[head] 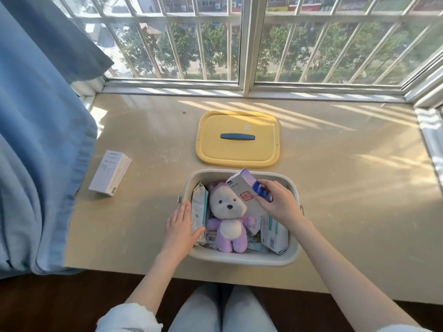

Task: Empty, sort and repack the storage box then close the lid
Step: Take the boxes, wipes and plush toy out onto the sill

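Observation:
The white storage box [242, 259] stands open near the front edge of the beige sill. Inside lie a purple-and-white plush bear [229, 216], wipe packs at the left [199, 209] and right [273, 233], and smaller packets underneath. My right hand [275, 200] grips a grey, blue and purple carton [244, 188], tilted up over the box's far right part. My left hand [181, 224] rests flat with straight fingers on the box's left rim and the left wipe pack. The yellow lid [237, 140] with a blue handle lies flat just behind the box.
A white carton [110, 173] lies on the sill [347, 188] to the left of the box. A blue curtain [36, 140] hangs along the left side. Window bars close off the back and right. My knees are below the sill's front edge.

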